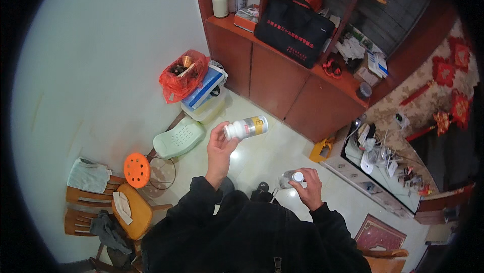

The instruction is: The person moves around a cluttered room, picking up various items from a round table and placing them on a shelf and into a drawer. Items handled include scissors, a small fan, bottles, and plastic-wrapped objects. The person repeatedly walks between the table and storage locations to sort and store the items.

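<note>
My left hand (221, 145) grips a white plastic bottle (247, 128) near its cap; the bottle lies tilted on its side in the air, with a yellow and grey label towards me. Lower and to the right, my right hand (311, 188) is closed around a second bottle (287, 179), clear or greyish, with a white cap pointing up at me. The two bottles are apart, both held above the pale tiled floor. Part of the second bottle is hidden by my fingers.
A reddish-brown cabinet (278, 76) bearing a black bag (293, 31) stands ahead. On the left are an orange stool (137, 170), a wooden chair (141, 212), a pale green plastic seat (179, 139) and a red plastic bag (185, 84). A cluttered low cabinet (372, 186) stands right.
</note>
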Tool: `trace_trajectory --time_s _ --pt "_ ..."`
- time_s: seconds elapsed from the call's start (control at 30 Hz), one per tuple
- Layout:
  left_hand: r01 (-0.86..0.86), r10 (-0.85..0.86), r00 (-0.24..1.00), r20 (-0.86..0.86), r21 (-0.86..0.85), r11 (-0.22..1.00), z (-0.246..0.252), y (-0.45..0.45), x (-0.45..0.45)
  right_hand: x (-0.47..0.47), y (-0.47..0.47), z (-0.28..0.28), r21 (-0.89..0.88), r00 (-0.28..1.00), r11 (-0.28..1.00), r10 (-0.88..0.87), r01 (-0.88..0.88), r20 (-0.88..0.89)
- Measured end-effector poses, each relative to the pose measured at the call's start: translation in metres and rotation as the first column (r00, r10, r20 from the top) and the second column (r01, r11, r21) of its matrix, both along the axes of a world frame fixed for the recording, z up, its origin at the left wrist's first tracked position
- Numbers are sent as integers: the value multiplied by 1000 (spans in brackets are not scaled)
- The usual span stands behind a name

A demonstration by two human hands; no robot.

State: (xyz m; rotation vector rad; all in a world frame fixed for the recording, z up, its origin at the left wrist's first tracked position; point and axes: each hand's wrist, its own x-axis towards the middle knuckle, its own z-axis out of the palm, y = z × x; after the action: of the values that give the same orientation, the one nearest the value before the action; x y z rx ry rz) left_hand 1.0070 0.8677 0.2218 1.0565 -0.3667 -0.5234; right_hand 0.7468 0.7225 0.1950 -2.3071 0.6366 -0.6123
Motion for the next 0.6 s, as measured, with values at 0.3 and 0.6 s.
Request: trace_trajectory --time_s 0.3,0.6 --pt "-136 125 986 107 109 985 -16 -100 106 123 -126 27 7 990 1000 20 -21 138" --pt "-252 221 909 353 43 967 -27 -234 347 267 -213 34 -4 996 1000 -2 2 87"
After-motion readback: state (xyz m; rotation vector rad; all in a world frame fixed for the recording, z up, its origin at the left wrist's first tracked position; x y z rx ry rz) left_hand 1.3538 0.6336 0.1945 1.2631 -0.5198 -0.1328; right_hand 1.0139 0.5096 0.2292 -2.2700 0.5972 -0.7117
